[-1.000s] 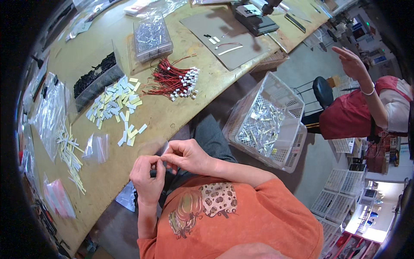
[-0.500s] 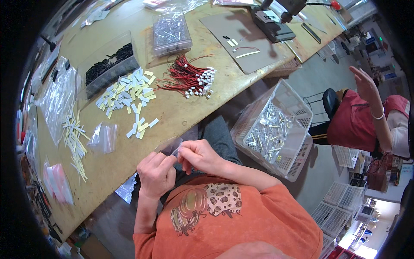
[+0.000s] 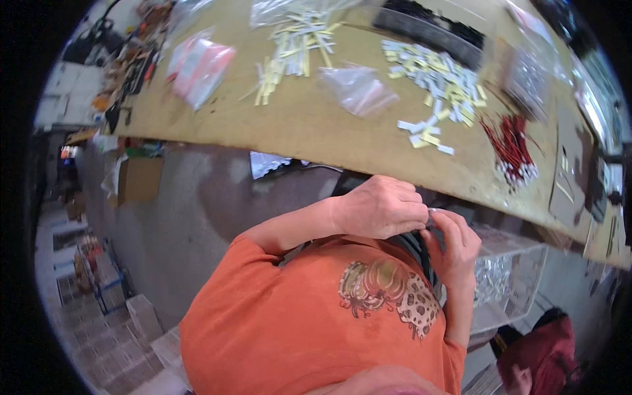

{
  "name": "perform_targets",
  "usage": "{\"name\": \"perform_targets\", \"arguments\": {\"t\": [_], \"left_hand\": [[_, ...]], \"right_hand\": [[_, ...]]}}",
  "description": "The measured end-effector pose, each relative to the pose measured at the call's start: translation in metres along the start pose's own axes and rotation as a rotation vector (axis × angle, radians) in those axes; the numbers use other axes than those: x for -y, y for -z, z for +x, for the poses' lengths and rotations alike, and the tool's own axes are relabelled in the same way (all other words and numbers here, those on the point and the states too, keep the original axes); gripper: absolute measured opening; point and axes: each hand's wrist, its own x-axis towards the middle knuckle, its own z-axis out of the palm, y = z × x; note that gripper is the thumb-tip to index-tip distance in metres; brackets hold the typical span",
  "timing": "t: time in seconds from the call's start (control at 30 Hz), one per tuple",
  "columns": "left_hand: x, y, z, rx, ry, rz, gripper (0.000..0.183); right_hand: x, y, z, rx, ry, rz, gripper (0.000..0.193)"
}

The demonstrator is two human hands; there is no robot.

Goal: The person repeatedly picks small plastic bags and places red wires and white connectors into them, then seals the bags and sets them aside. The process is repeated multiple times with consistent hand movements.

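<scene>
In front of my orange shirt, just off the table's near edge, my two closed hands meet. My left hand (image 3: 380, 208) has its fingers curled in, knuckles up. Beside it, my right hand (image 3: 455, 245) pinches with thumb and forefinger. Between the fingertips a bit of a clear plastic bag (image 3: 432, 211) shows; most of it is hidden by the hands. Nearest on the table is a loose pile of small white and yellow strips (image 3: 442, 82). Right of that lies a bundle of red and black wires with white connectors (image 3: 513, 153).
The wooden table (image 3: 217, 125) also bears clear zip bags (image 3: 359, 91), a pink-striped bag pack (image 3: 199, 69), long strips (image 3: 297, 47), a bin of black pieces (image 3: 428, 31) and a clear box (image 3: 528, 82). A white plastic crate (image 3: 526, 283) stands right; beyond it is another person (image 3: 543, 359).
My view has swung to the left, so table and crate appear shifted and turned. My hands stay together, closed, near the table edge; the clear bag between them shows less now.
</scene>
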Motion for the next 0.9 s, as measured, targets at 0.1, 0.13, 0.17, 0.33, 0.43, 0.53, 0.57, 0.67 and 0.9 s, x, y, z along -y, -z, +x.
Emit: {"name": "perform_targets", "arguments": {"t": [0.1, 0.13, 0.17, 0.33, 0.43, 0.53, 0.57, 0.67, 0.9], "left_hand": [[0.005, 0.004, -0.015, 0.012, 0.042, 0.008, 0.012], [0.005, 0.007, -0.017, 0.023, 0.052, 0.005, 0.012], [0.004, 0.011, -0.020, 0.065, 0.064, -0.005, 0.011], [0.008, 0.042, -0.028, 0.075, 0.150, -0.092, 0.010], [0.017, 0.086, -0.025, -0.096, 0.374, 0.198, 0.010], [0.049, 0.137, -0.022, -0.324, 0.625, 0.495, 0.011], [0.065, 0.154, -0.024, -0.385, 0.661, 0.613, 0.014], [0.091, 0.182, -0.026, -0.311, 0.853, 0.870, 0.022], [0.106, 0.183, -0.029, -0.282, 0.972, 0.937, 0.022]], "right_hand": [[-0.007, -0.001, 0.007, 0.101, 0.024, 0.021, 0.027], [-0.006, 0.000, 0.011, 0.133, 0.042, 0.035, 0.026], [-0.004, -0.001, 0.014, 0.163, 0.059, 0.048, 0.026], [-0.003, -0.012, 0.010, 0.177, 0.046, 0.164, 0.025], [-0.003, -0.012, 0.007, 0.126, -0.013, 0.150, 0.024], [-0.001, -0.014, 0.006, 0.076, -0.054, 0.141, 0.022], [-0.001, -0.012, 0.007, 0.083, -0.038, 0.140, 0.021], [-0.002, -0.013, 0.007, 0.082, -0.012, 0.126, 0.021], [-0.005, -0.015, 0.001, 0.075, -0.021, 0.120, 0.024]]}}
